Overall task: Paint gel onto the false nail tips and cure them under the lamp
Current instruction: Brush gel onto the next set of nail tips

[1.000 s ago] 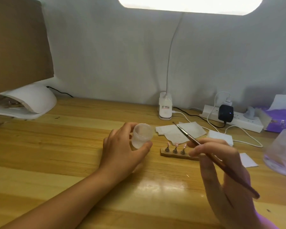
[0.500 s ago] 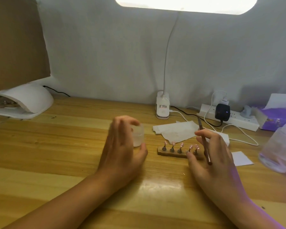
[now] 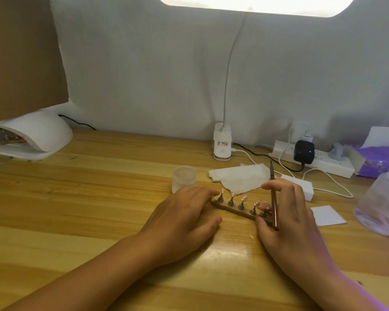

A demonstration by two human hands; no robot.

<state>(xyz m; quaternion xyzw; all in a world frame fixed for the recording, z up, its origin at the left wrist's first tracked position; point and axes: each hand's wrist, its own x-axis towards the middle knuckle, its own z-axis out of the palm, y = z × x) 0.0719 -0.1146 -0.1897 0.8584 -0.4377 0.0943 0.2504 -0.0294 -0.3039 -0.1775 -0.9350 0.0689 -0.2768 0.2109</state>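
A small wooden holder (image 3: 236, 209) lies slanted on the desk with several pink false nail tips (image 3: 244, 197) standing on pegs. My left hand (image 3: 182, 218) reaches it with straight fingertips touching its left end, thumb apart on the near side. My right hand (image 3: 290, 216) is at the holder's right end and holds a thin brush (image 3: 272, 187) upright between its fingers, bristles pointing away. A frosted gel jar (image 3: 184, 177) stands free just behind my left hand. The white curing lamp (image 3: 34, 135) sits far left.
Crumpled tissue (image 3: 238, 178), a white pad (image 3: 301, 189) and a white paper square (image 3: 327, 215) lie to the right. Behind are the desk lamp base (image 3: 221, 142), a power strip (image 3: 323, 162) with cables, and a purple tissue pack (image 3: 377, 158). A blurred clear bottle (image 3: 382, 198) stands at the right edge.
My left hand set the jar down, let go and moved right to the holder's left end. My right hand swung the brush upright and came down at the holder's right end; the holder now lies slanted.
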